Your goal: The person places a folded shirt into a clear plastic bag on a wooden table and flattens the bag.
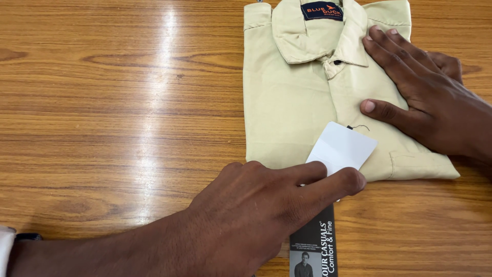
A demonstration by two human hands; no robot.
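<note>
We had the right hand (425, 97) pressed flat, gripping nothing, pinning the folded beige shirt (292, 102) to the wooden table (118, 102); left hand (256, 215), fingers loosely extended, touched the white tag (342, 147) just ahead.

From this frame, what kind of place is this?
Probably a clothing shop or garment packing counter: a folded beige shirt with a white hang tag and a dark printed card lies on a wooden table.

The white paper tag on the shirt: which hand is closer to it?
Left. The left hand touches the white tag at its lower edge; the right hand presses the shirt beside it.
</note>
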